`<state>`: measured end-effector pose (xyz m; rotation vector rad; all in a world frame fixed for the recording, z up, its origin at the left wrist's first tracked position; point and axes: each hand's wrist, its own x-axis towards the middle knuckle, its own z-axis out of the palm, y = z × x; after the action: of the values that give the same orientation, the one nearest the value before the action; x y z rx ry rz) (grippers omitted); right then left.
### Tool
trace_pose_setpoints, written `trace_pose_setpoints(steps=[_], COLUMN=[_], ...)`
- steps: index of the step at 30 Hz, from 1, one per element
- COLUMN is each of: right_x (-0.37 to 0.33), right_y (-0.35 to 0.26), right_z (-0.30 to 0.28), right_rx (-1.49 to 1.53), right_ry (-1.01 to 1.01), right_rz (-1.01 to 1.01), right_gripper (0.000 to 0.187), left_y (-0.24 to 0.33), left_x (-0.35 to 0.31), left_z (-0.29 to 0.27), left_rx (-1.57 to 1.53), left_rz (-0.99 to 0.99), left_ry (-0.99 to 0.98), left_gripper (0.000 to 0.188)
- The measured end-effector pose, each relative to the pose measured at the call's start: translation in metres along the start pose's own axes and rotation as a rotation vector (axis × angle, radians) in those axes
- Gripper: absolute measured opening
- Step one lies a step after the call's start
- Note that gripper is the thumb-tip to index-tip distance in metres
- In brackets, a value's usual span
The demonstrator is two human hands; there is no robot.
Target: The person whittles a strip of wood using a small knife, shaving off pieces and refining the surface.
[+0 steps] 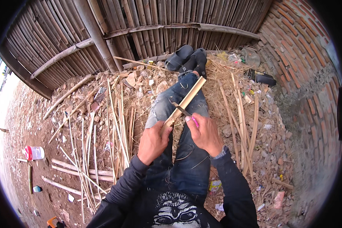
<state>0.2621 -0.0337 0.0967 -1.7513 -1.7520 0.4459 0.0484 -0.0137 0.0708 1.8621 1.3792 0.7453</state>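
A split piece of bamboo (193, 92), pale on its hollow inner face, slants up and away over my outstretched legs. My left hand (153, 143) is closed around its near end. In my right hand (206, 135) is a knife (181, 109) with a pink handle, mostly covered by my fingers. The knife's short dark blade lies across the bamboo, a little beyond my left hand. Thin shavings rest on my jeans (189, 176).
Long bamboo strips (120, 125) lie on the ground to my left, and more strips (240, 114) to my right. A bamboo wall (159, 41) stands ahead and a brick wall (311, 95) at right. A red-and-white container (35, 152) is far left.
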Motion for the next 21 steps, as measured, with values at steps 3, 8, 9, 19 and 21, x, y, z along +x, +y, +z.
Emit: trace_pose_setpoints(steps=[3, 8, 9, 19, 21], right_x=[-0.01, 0.001, 0.008, -0.023, -0.018], right_y=[-0.007, 0.018, 0.035, 0.028, 0.031], right_z=[0.015, 0.019, 0.013, 0.022, 0.022], right_rx=[-0.056, -0.237, -0.25, -0.215, -0.256], right_ry=[-0.12, -0.019, -0.003, -0.078, -0.038], right_rz=[-0.079, -0.084, -0.071, -0.266, -0.279], right_gripper=[0.047, 0.046, 0.046, 0.044, 0.044], left_y=[0.002, 0.014, 0.011, 0.005, 0.007], left_x=[-0.005, -0.013, -0.019, -0.032, -0.029], left_z=[0.0, -0.012, -0.014, -0.007, -0.007], left_rx=[0.006, 0.124, 0.137, 0.037, 0.047], left_rz=[-0.005, 0.062, 0.065, 0.037, 0.034], left_ry=[0.04, 0.048, 0.046, 0.048, 0.045], left_gripper=[0.028, 0.026, 0.026, 0.025, 0.027])
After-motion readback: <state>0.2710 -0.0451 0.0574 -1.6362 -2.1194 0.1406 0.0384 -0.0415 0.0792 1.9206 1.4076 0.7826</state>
